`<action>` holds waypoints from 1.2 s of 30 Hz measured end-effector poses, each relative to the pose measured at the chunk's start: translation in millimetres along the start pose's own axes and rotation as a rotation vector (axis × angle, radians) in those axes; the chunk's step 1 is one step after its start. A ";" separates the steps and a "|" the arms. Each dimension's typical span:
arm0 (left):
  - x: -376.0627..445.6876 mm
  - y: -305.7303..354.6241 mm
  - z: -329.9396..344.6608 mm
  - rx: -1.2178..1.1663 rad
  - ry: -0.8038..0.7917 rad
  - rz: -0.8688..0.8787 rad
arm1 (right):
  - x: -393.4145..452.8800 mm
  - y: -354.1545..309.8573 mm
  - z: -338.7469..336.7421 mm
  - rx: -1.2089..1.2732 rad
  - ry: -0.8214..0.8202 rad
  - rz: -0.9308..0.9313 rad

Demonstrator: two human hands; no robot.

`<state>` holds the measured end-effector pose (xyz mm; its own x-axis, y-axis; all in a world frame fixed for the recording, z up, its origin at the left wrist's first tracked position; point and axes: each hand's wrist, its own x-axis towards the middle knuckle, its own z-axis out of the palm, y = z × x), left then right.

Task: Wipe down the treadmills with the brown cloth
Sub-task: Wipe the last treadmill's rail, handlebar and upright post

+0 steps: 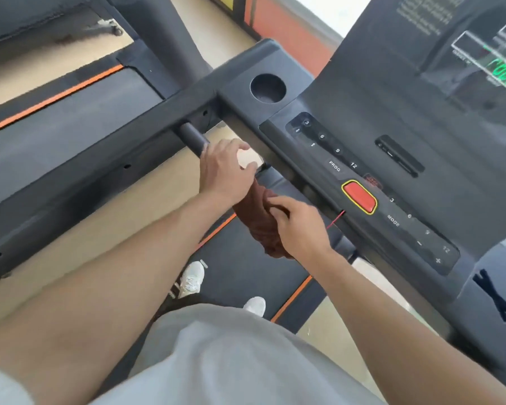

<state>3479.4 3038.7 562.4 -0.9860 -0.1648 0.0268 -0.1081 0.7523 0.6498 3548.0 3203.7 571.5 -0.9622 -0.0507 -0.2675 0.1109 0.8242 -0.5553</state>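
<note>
I stand on a dark treadmill with orange edge stripes. Its console [371,159] slants across the right, with numbered buttons and a red stop button [359,197]. My left hand [224,168] is closed around the black handlebar [192,137] under the console and also holds a small white object [247,159]. The brown cloth [259,226] hangs bunched below the console's near edge. My right hand [297,226] grips the cloth's right side. The rest of the handlebar is hidden under my hands and the cloth.
A round cup holder [268,88] sits at the console's left end. The lit display [500,71] shows green digits at the upper right. A second treadmill's belt [70,112] and side rail [70,182] lie to the left. My white shoes [192,277] stand on the belt below.
</note>
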 end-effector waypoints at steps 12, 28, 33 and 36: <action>70.5 13.7 3.2 0.631 -0.989 0.183 | -18.8 -27.1 18.4 0.119 0.100 0.099; 46.0 -31.5 -7.3 -0.748 -0.930 -0.026 | 13.0 -12.4 8.7 0.127 -0.055 0.534; 42.4 -33.3 -17.5 -0.799 -0.943 -0.126 | 2.0 -26.1 17.4 0.150 0.059 0.551; 40.3 -27.1 -18.7 -0.786 -0.921 -0.144 | -12.1 -36.1 28.2 0.282 0.328 0.475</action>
<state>3445.0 2999.7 560.1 -0.7270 0.5396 -0.4246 -0.4321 0.1211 0.8937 3562.7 3158.6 572.6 -0.8131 0.4955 -0.3055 0.5622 0.5321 -0.6331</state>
